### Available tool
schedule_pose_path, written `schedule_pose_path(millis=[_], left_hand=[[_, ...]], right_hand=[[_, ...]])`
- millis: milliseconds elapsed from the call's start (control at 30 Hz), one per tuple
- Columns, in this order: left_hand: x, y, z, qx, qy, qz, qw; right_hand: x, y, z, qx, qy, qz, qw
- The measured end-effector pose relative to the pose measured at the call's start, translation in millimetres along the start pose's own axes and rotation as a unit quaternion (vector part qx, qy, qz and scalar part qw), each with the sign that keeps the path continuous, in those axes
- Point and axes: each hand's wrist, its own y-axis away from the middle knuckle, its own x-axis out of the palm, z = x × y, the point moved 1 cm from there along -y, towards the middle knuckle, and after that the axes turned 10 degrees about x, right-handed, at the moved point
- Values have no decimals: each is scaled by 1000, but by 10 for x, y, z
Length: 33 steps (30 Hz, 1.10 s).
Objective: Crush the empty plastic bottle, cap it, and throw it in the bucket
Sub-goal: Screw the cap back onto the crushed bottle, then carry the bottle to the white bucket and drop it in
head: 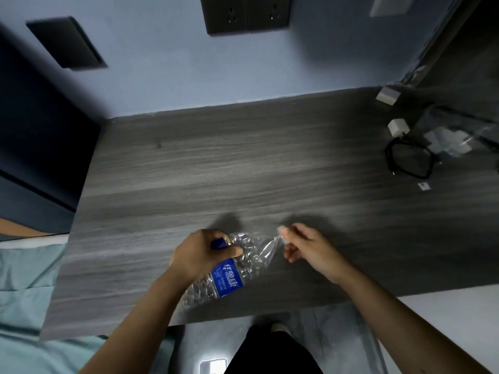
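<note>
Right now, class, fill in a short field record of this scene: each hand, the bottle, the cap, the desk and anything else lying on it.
left hand: grip closed round the bottle's middle, at the blue label
right hand: fingertips pinched at the bottle's neck end, on the cap
bottle: clear plastic, crumpled, held tilted above the desk
cap: pale, at the neck; whether screwed on cannot be told
desk: grey wood grain, against a blue wall
black cable: coiled, far right
white plug: beside the cable
bucket: not in view

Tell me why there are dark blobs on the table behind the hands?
In the head view, those are shadows: light from the near side throws them past the left hand and right hand onto the table; the far-right clutter looks blurry, edges bent by the wide lens.
</note>
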Motion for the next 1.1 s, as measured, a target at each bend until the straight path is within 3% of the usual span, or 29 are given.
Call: schedule_pose_path(millis=[100,267,500,733,900,1100], left_hand=[[15,59,-48,-5,-3,7,1000],[62,260,-97,-4,-1,4,1000],[191,635,-262,8,-123,-53,991],[549,1082,-271,51,-154,-43,986],[816,1304,-17,41,-217,10,975],[1096,1400,580,11,-288,116,950]], right_hand=[[4,95,0,21,-10,3,1000],[-120,304,-103,40,-33,-65,997],[-163,688,-392,62,7,-50,997],[-210,1077,-852,69,28,-76,994],[-280,1318,-1385,129,15,-101,986],[-153,1777,-2127,232,-42,-192,953]])
